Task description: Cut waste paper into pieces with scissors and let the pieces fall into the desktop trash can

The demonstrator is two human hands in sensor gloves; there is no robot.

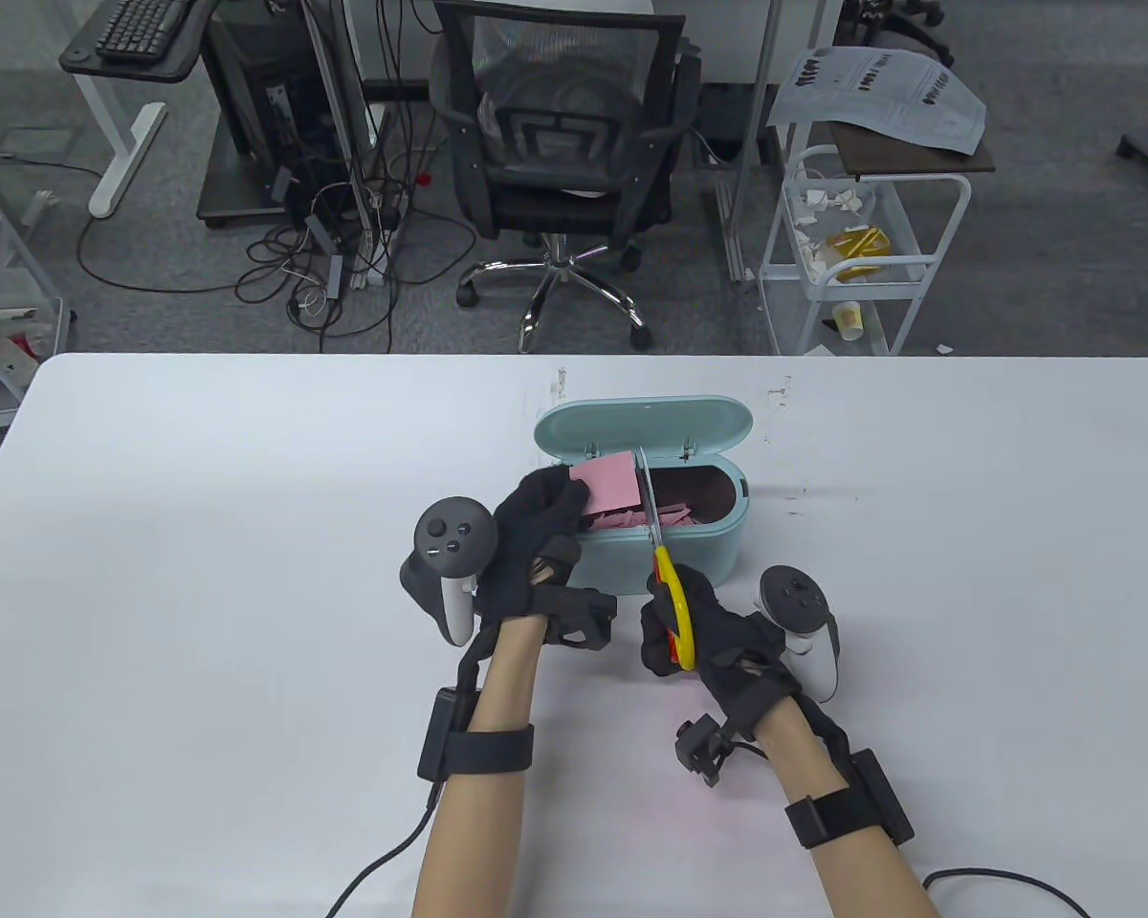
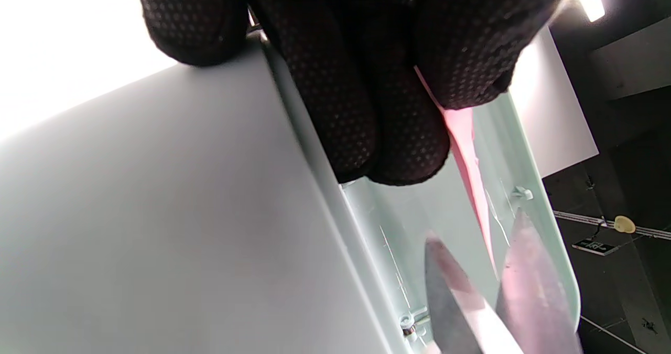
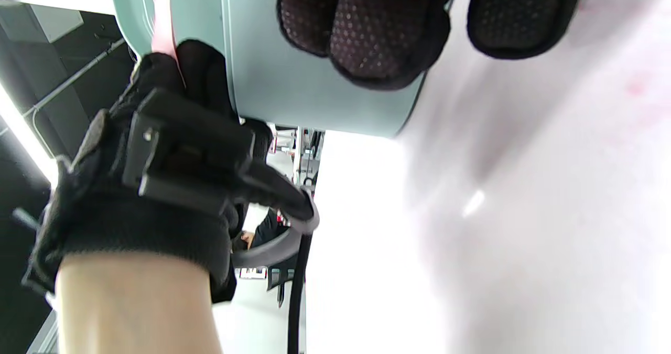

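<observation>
A mint-green desktop trash can (image 1: pixel 717 550) stands mid-table with its lid (image 1: pixel 646 426) tipped open toward the back; pink paper scraps (image 1: pixel 670 518) lie inside. My left hand (image 1: pixel 540 521) pinches a pink sheet of paper (image 1: pixel 605 483) over the can's left end. My right hand (image 1: pixel 694 636) grips yellow-handled scissors (image 1: pixel 672 602); their blades (image 1: pixel 647 492) reach forward along the sheet's right edge. In the left wrist view the two blades (image 2: pixel 461 296) stand parted on either side of the edge-on paper (image 2: pixel 472 170). The right wrist view has my right fingers (image 3: pixel 367 23) in front of the can (image 3: pixel 293 81).
The white table (image 1: pixel 201 574) stretches wide on both sides of the can. Beyond its far edge stand a black office chair (image 1: pixel 560 143), a white wire cart (image 1: pixel 856 249) holding paper scraps, and tangled cables (image 1: pixel 344 258) on the floor.
</observation>
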